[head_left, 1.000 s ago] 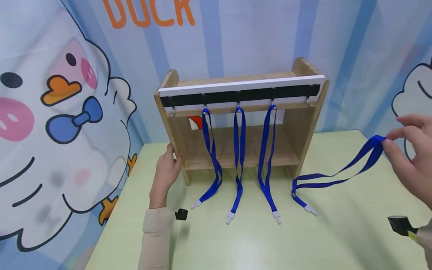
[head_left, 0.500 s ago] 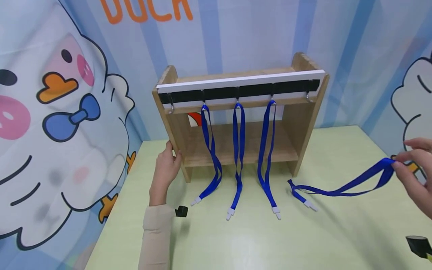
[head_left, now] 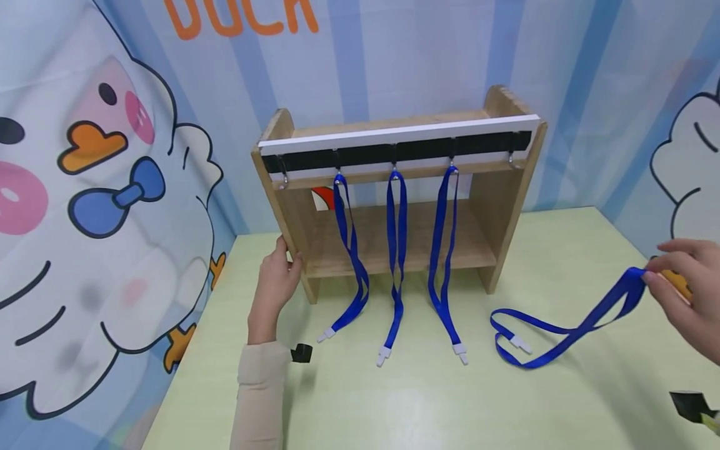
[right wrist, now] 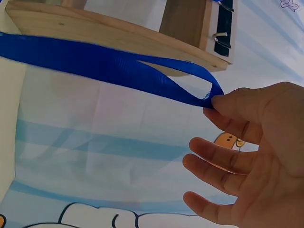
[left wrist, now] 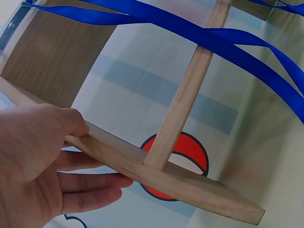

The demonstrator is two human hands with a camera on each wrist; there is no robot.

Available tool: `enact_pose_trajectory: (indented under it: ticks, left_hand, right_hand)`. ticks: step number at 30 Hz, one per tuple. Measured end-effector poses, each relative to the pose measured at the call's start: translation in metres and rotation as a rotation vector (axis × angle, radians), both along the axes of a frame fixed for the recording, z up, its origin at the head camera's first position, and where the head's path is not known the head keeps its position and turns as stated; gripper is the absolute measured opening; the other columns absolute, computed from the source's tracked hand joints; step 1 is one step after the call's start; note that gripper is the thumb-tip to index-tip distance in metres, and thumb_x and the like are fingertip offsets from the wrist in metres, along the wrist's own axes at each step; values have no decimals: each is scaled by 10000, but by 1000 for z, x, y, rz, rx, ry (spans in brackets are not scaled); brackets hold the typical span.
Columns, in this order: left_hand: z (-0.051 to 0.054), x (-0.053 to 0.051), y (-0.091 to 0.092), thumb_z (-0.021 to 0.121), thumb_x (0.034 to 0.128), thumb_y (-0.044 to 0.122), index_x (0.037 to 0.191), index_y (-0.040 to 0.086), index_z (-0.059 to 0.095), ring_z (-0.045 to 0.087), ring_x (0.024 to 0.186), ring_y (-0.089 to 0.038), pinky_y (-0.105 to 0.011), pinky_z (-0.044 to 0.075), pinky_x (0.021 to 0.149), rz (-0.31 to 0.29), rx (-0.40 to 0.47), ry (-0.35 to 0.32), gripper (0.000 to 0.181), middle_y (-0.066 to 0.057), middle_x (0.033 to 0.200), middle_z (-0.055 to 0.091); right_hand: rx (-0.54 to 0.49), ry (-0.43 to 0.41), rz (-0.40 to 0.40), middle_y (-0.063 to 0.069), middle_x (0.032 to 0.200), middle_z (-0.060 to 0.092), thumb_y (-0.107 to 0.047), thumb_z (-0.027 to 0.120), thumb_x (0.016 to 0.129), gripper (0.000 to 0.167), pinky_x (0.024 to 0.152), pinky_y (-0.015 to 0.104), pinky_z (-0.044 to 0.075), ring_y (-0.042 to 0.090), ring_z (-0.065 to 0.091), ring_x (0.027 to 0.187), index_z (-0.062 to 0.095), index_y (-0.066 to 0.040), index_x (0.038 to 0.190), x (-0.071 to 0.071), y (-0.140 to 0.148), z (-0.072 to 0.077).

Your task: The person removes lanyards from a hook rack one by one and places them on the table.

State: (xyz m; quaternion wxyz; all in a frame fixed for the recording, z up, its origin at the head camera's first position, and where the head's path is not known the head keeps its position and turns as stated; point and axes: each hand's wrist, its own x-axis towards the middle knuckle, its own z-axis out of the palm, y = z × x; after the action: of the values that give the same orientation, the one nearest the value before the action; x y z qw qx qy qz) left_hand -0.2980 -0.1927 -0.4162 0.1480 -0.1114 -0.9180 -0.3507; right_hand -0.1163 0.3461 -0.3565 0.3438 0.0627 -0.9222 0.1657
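A small wooden rack point(head_left: 484, 240) stands on the table, with a black strip of metal hooks along its white front rail. My left hand point(head_left: 269, 281) grips the rack's left side panel point(left wrist: 204, 192), thumb on one face and fingers on the other. Between thumb and index finger, my right hand point(head_left: 689, 294) pinches the looped end of a blue lanyard point(right wrist: 95, 66), its other fingers spread. This lanyard's white clip point(head_left: 520, 344) lies on the table. Three more blue lanyards hang from the middle hooks: left point(head_left: 353, 256), centre point(head_left: 390, 219) and right point(head_left: 437, 244).
Bare hooks sit at the rail's left end point(head_left: 283, 181) and right end point(head_left: 512, 161). The hanging lanyards' clips reach the pale green table point(head_left: 416, 412) in front of the rack. A cartoon duck curtain point(head_left: 427, 56) covers the back and the sides.
My right hand has come down with the lanyard, then shifted slightly left. The strap's lower part has spread into a wider loop on the table. My left hand stays on the rack.
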Motion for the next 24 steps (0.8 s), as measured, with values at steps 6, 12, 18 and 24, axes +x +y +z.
enact_pose_trajectory:
  ticks: [6, 12, 18, 24]
  left_hand:
    - [-1, 0, -1, 515, 1045, 126, 1456, -71, 363, 692, 1004, -423, -493, 606, 745, -9, 0, 9, 480, -317, 1358, 556]
    - [-2, -1, -3, 514, 1044, 137, 1460, -57, 369, 693, 1015, -415, -491, 605, 758, -4, 12, 4, 481, -294, 1382, 547]
    - [-2, -1, -3, 505, 1049, 146, 1468, -54, 363, 694, 1016, -410, -487, 606, 762, -1, 13, -2, 486, -293, 1386, 544]
    - [-1, -1, -2, 518, 1047, 154, 1471, -42, 371, 690, 1024, -403, -489, 606, 767, 6, 22, -11, 490, -279, 1387, 553]
  right_hand:
    - [109, -39, 55, 398, 1195, 498, 80, 616, 937, 50, 880, 729, 386, 590, 445, 1103, 577, 99, 912, -15, -12, 2]
    - [152, -131, 115, 361, 1162, 529, 98, 723, 843, 129, 768, 668, 446, 542, 487, 1060, 616, 74, 911, -31, -28, -2]
    - [162, -209, 210, 313, 1139, 574, 25, 752, 852, 125, 750, 652, 467, 505, 549, 1012, 647, 1, 917, -49, -37, -16]
    - [150, -271, 268, 274, 1101, 610, 0, 734, 873, 91, 755, 652, 473, 477, 565, 1013, 662, -24, 922, -63, -47, -33]
